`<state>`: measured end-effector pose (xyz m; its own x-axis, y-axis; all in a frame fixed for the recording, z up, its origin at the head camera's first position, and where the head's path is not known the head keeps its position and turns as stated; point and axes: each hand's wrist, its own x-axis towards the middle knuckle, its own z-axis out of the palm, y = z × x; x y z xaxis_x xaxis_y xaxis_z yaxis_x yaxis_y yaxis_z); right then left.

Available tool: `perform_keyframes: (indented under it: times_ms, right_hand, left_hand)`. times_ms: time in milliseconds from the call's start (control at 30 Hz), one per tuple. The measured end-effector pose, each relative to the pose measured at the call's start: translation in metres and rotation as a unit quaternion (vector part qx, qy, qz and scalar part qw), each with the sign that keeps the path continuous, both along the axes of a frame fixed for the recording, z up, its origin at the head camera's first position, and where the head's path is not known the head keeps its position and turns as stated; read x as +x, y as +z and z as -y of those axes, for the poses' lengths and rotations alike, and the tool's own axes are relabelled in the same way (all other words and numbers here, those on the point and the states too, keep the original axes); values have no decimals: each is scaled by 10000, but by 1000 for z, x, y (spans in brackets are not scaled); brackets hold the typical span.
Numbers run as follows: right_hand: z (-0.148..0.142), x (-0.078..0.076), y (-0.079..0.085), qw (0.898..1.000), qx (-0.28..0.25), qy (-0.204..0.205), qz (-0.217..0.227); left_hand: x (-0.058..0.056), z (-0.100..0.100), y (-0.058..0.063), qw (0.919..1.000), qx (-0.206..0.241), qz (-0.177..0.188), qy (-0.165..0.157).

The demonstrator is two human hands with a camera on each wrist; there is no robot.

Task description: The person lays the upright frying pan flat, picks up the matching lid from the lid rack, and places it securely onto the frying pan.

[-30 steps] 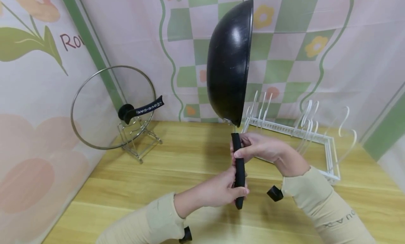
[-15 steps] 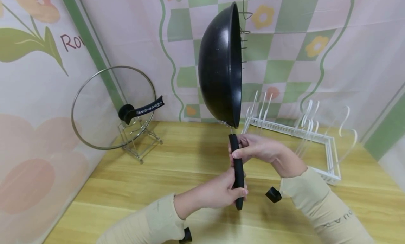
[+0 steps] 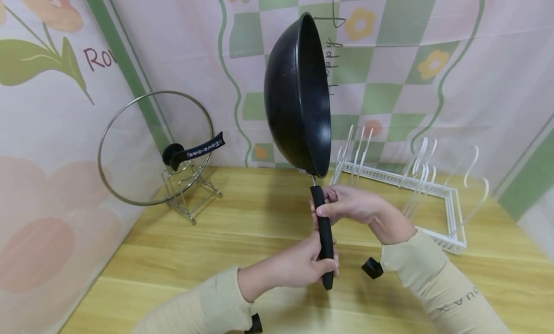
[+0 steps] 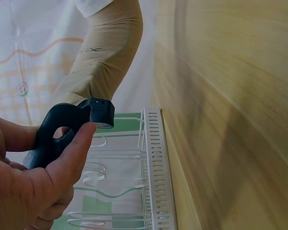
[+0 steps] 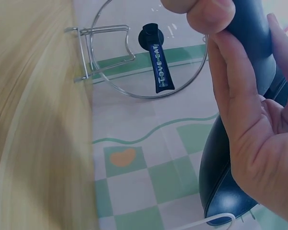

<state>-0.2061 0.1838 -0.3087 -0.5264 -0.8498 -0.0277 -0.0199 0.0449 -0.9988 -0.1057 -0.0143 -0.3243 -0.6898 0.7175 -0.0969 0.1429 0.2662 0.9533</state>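
A black wok (image 3: 283,93) stands on edge in the air, its bowl upward and its hollow side turned to the right. Its long black handle (image 3: 325,237) points down over the table. My left hand (image 3: 298,259) grips the lower end of the handle, thumb across the front. Higher up, close below the bowl, my right hand (image 3: 350,206) holds the handle between thumb and fingers. In the left wrist view the handle end (image 4: 57,129) with its hanging hole shows within the left hand. The right wrist view has the wok's bowl (image 5: 216,177) behind the right hand.
At the left a glass lid (image 3: 130,189) with a black handle leans upright on a small wire stand (image 3: 192,213). A white rack (image 3: 452,213) with upright wire dividers stands at the right, behind the right forearm. A patterned cloth wall (image 3: 385,83) closes off the back.
The wok's bowl has tipped leftward and dropped slightly, turning so more of its inside shows. Both hands keep their hold on the handle; the right hand has shifted slightly left.
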Motion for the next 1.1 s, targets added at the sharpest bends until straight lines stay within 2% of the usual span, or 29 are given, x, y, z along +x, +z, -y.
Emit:
perform_keyframes:
  times_ms: [400,800,1033,1100]
  right_hand:
    - [1,0,2,10000,-24,29,5]
    - [1,0,2,10000,47,-24,-46]
    - [3,-2,1,9998,-87,149,39]
    - [3,-2,2,9998,-96,176,48]
  left_hand:
    - [1,-1,2,9999,-10,-115,-29]
    - [1,-4,-1,9990,406,110,-145]
    - [2,-2,-4,9956,607,719,-32]
    - [2,-2,-4,9943,714,790,-13]
